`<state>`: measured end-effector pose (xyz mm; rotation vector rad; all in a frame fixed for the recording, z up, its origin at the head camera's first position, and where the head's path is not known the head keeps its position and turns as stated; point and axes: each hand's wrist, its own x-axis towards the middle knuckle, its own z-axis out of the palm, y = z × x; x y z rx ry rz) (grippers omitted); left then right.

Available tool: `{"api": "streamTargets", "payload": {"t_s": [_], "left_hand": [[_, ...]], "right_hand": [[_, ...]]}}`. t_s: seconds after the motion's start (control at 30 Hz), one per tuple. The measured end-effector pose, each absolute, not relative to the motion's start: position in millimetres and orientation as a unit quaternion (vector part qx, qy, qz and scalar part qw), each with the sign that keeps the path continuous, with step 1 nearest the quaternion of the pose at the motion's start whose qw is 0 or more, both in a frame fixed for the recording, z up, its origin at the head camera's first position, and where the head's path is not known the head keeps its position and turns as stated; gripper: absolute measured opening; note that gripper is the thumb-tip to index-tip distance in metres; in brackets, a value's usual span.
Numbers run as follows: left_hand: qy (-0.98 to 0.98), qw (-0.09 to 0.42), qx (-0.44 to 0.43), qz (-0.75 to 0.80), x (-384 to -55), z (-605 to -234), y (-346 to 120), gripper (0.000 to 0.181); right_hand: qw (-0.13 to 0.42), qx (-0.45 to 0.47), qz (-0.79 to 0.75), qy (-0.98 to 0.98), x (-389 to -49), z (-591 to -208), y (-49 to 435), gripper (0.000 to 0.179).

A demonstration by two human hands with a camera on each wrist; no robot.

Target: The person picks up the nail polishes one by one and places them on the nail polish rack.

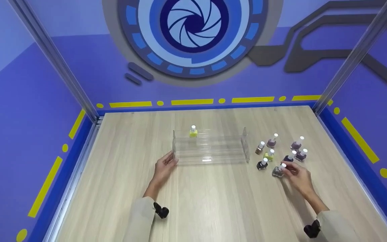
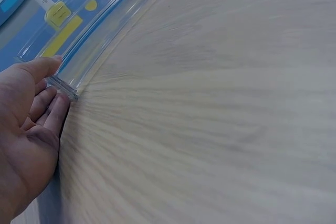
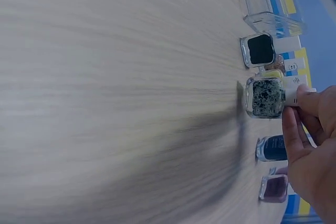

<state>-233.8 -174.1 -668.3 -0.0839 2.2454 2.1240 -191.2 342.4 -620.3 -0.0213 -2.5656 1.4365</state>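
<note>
A clear acrylic tiered rack [image 1: 210, 156] stands mid-table, with one yellow nail polish bottle [image 1: 193, 132] on its upper rear tier. My left hand [image 1: 165, 167] grips the rack's left end panel, thumb on one side and fingers on the other, as the left wrist view shows. On the right, my right hand [image 1: 299, 177] pinches the white cap of a nail polish bottle with dark speckles [image 3: 265, 98]. Whether this bottle touches the table is hard to tell. Beside it are a black nail polish bottle [image 3: 260, 50] and a dark blue one [image 3: 275, 148].
Several more white-capped bottles stand right of the rack: a brown one [image 1: 259, 148], a yellow-green one [image 1: 269, 155], a mauve one [image 1: 272, 141] and purple ones, including a purple bottle [image 1: 297, 144] farther back. Printed wall panels [image 1: 193, 90] border the wooden table [image 1: 213, 201].
</note>
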Motion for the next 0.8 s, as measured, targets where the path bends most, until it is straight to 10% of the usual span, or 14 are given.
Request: {"api": "streamTargets", "payload": {"t_s": [0.8], "left_hand": [[0.737,0.023,-0.026,0.675,-234,-668,-173,0.055]], "right_hand": [[0.169,0.072,0.485,-0.855,-194,-552,303,0.022]]}}
